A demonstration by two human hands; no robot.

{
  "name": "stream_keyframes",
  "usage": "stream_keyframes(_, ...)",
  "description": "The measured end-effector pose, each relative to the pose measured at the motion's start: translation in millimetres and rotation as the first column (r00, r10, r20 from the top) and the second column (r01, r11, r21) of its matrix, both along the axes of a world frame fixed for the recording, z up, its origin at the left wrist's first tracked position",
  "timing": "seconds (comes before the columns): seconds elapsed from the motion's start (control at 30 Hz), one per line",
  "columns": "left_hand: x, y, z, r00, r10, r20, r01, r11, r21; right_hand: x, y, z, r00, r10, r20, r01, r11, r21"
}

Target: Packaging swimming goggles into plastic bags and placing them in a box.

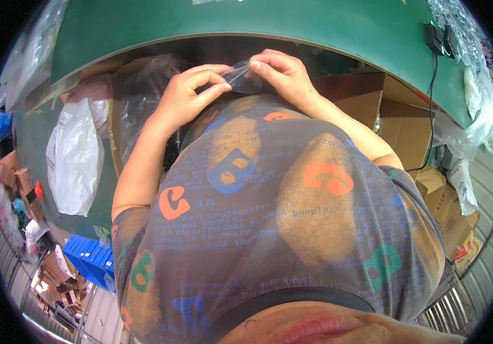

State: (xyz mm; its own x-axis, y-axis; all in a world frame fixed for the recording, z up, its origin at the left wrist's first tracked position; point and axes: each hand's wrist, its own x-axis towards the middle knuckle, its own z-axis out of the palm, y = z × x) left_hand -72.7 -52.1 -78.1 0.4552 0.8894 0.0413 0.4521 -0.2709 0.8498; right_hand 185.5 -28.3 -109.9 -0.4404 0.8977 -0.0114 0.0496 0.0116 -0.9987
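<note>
A small transparent plastic bag is stretched between my two hands, just in front of the green table's near edge. My left hand pinches its left side between thumb and fingers. On the other side, my right hand grips the upper right corner, thumb and index finger pressed together. The bag looks thin and see-through; whether anything lies inside I cannot tell.
The green table curves across the top. A white plastic bag lies on a green surface at left, above a blue crate. Open cardboard boxes stand at right, beside a black cable and hanging plastic bags.
</note>
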Motion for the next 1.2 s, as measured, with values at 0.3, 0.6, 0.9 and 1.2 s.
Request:
stream_keyframes(0.3,-16.7,7.6,43.7,0.873,0.033,-0.487,0.257,0.818,0.515,-2.4,-6.1,4.4,0.993,0.081,0.081,-0.103,0.941,0.323)
stream_keyframes(0.6,-0.2,-1.0,3.9,0.997,-0.063,0.044,0.068,0.99,-0.127,3.0,-3.2,-5.7,0.995,0.042,0.094,-0.075,0.921,0.382)
stream_keyframes(0.9,19.2,6.5,-52.1,0.989,0.035,0.142,-0.044,0.997,0.058,6.2,4.5,-28.5,0.999,-0.03,0.027,0.026,0.992,0.121)
stream_keyframes(1.2,31.7,15.4,-85.5,0.895,0.163,0.414,-0.046,0.96,-0.278,19.2,14.8,-51.3,0.99,-0.061,0.125,0.064,0.998,-0.024)
